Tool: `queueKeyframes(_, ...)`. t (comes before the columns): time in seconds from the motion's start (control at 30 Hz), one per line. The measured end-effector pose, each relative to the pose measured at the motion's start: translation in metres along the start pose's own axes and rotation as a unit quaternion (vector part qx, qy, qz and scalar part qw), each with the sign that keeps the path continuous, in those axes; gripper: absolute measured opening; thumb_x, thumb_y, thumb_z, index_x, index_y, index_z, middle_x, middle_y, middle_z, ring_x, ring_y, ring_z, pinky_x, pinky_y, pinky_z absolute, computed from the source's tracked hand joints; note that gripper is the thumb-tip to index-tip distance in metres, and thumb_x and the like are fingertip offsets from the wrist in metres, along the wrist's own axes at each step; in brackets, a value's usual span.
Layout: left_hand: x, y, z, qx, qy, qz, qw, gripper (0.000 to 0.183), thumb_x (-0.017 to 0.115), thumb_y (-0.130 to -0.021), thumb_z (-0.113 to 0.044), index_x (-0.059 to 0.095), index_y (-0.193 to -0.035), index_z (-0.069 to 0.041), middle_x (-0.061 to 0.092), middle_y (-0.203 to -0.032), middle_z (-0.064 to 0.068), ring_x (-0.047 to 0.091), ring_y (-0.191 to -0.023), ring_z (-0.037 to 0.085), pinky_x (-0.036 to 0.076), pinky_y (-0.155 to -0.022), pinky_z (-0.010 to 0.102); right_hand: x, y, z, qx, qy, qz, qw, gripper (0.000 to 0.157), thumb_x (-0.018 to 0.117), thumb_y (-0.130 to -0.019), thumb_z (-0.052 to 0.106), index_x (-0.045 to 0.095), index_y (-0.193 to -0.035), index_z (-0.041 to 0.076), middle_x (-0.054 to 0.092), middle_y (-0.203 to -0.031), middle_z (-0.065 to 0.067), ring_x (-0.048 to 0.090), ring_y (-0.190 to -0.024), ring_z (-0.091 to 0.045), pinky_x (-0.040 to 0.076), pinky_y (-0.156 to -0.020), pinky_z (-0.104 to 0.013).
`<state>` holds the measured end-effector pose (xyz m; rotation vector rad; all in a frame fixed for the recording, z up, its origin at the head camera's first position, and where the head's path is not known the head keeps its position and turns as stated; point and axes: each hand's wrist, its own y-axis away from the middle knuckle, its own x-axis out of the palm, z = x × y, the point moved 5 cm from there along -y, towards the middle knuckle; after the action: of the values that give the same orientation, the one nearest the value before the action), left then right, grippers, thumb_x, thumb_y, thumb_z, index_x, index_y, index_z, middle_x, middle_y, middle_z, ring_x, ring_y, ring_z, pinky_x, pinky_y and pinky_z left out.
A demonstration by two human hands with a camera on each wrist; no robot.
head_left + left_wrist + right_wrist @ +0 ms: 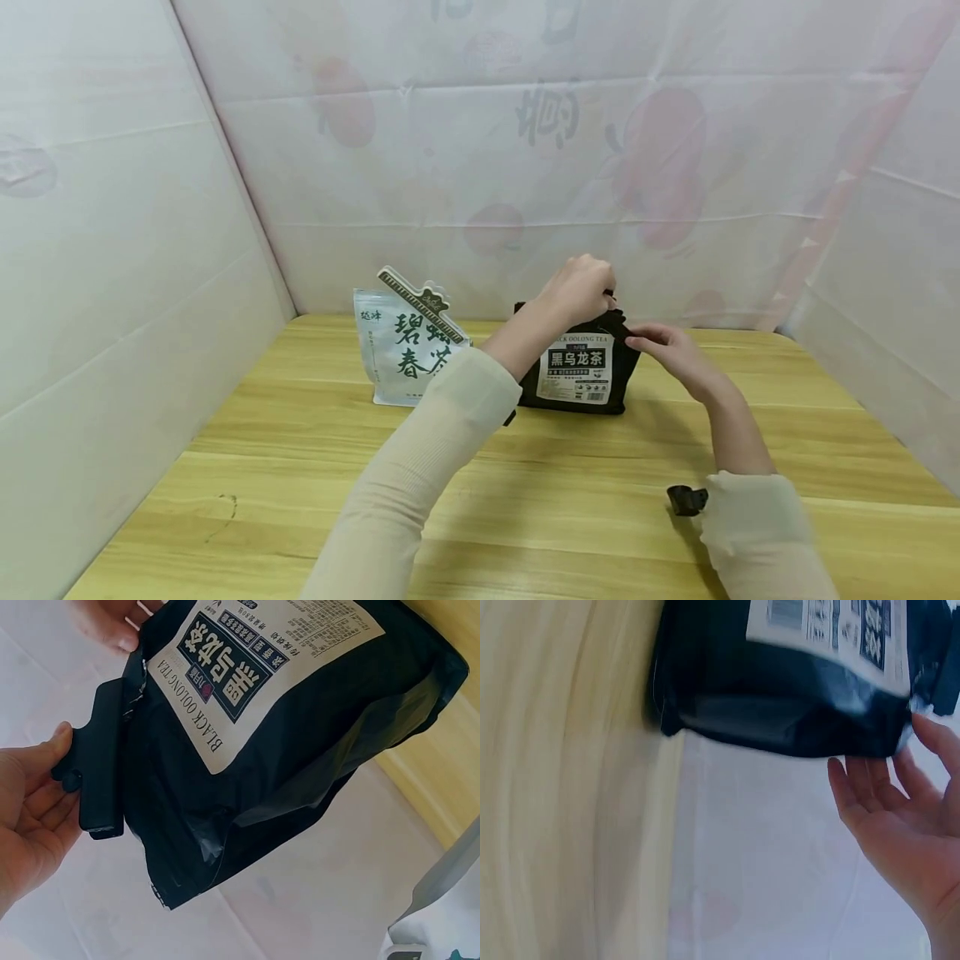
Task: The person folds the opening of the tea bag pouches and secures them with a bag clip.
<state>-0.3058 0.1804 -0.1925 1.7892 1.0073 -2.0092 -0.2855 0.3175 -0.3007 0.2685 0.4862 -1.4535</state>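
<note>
A black oolong tea bag with a pale label stands upright on the table, right of centre. My left hand reaches over its top and pinches a black clip between thumb and fingers. In the left wrist view the clip's jaws lie along the bag's top edge; whether they bite on it I cannot tell. At the bag's upper right corner my right hand pinches the side, thumb in front and fingers behind, as the right wrist view also shows.
A white tea bag stands to the left, with a long patterned clip slanting across its top; my left sleeve covers part of it. A small black object is beside my right cuff. Pale cloth walls enclose the wooden table.
</note>
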Motion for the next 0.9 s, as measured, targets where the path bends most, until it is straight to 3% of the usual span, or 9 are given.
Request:
queueKeyframes(0.27,0.001,-0.003,-0.006,-0.016,0.002,0.023,0.9996,0.033,0.055,-0.078,-0.018,0.034,-0.053,-0.014,0.023,-0.052,-0.002,0.018,-0.047,0.009,0.021,-0.045,0.019,-0.007,-0.003,-0.008,-0.013,0.034,-0.035,0.999,0.048,0.05,-0.079,0.035,0.049,-0.108,-0.003,0.045,-0.111,-0.018,0.036,-0.104,-0.029,0.026,-0.084,-0.046)
queueKeyframes(0.47,0.005,-0.005,-0.01,-0.028,-0.003,0.047,0.9985,0.018,0.054,-0.079,-0.018,0.049,-0.062,-0.015,0.041,-0.057,-0.003,0.029,-0.048,0.009,0.026,-0.046,0.019,-0.006,-0.004,-0.007,-0.013,0.029,-0.043,0.999,0.048,0.051,-0.079,0.035,0.051,-0.107,-0.004,0.044,-0.112,-0.018,0.035,-0.105,-0.028,0.025,-0.084,-0.047)
queueKeyframes(0.57,0.006,-0.006,-0.011,-0.031,-0.009,0.049,0.9983,0.014,0.054,-0.079,-0.018,0.052,-0.066,-0.015,0.046,-0.06,-0.004,0.034,-0.051,0.008,0.028,-0.047,0.019,-0.006,-0.004,-0.007,-0.007,0.029,-0.048,0.998,0.049,0.052,-0.078,0.036,0.051,-0.107,-0.003,0.044,-0.113,-0.018,0.035,-0.106,-0.028,0.025,-0.084,-0.047)
queueKeyframes(0.9,0.006,-0.008,-0.015,-0.02,-0.024,0.039,0.9987,0.019,0.053,-0.079,-0.017,0.045,-0.062,-0.015,0.036,-0.057,-0.003,0.029,-0.049,0.009,0.025,-0.045,0.019,-0.011,-0.005,-0.013,0.0,0.035,-0.074,0.997,0.049,0.054,-0.075,0.038,0.054,-0.105,-0.001,0.047,-0.11,-0.014,0.039,-0.102,-0.024,0.028,-0.083,-0.045)
